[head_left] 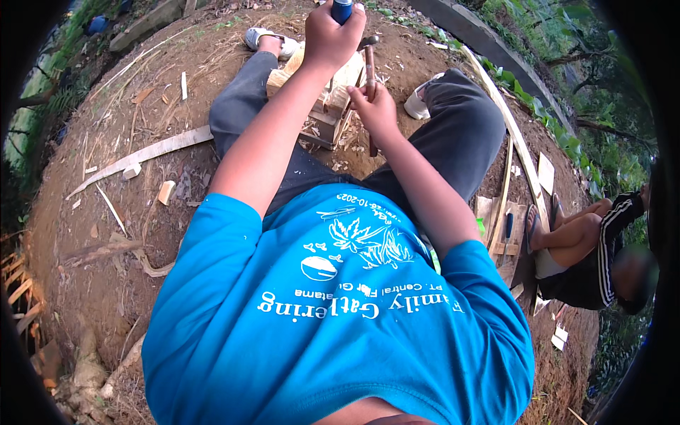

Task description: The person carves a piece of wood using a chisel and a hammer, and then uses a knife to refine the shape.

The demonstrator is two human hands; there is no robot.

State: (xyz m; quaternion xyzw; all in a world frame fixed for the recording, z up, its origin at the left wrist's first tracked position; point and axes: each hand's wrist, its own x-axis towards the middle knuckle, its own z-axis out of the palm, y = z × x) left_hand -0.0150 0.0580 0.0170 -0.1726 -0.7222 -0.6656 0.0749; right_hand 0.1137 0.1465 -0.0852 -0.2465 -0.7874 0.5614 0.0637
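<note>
Gripping a blue-handled tool (342,10), the left hand (331,37) is closed in a full fist around the handle at the far edge of the view; the tool's working end is cut off by the frame. The right hand (375,108) is curled shut around a thin dark rod (370,78), perhaps a chisel or long nail, held upright against a small wooden box (327,106) that sits on the ground between the person's knees.

Judging from how things lie, the work is partway along: the box already has joined sides of pale wood, and chips and shavings are scattered around it, yet the rod stands proud of the wood, so the striking or cutting looks unfinished.

A long split strip of wood (142,157) lies to the left on the bare soil, with short offcuts (166,191) near it. To the right, long thin slats (511,134) run away across the ground beside a flat wooden frame (503,237). Pale square cards or boards (546,172) lie further right; nothing legible shows on them. Another person (588,255) sits at the right edge in dark clothing with white stripes. The person's blue shirt (340,333) carries white printed lettering and a leaf design.
</note>
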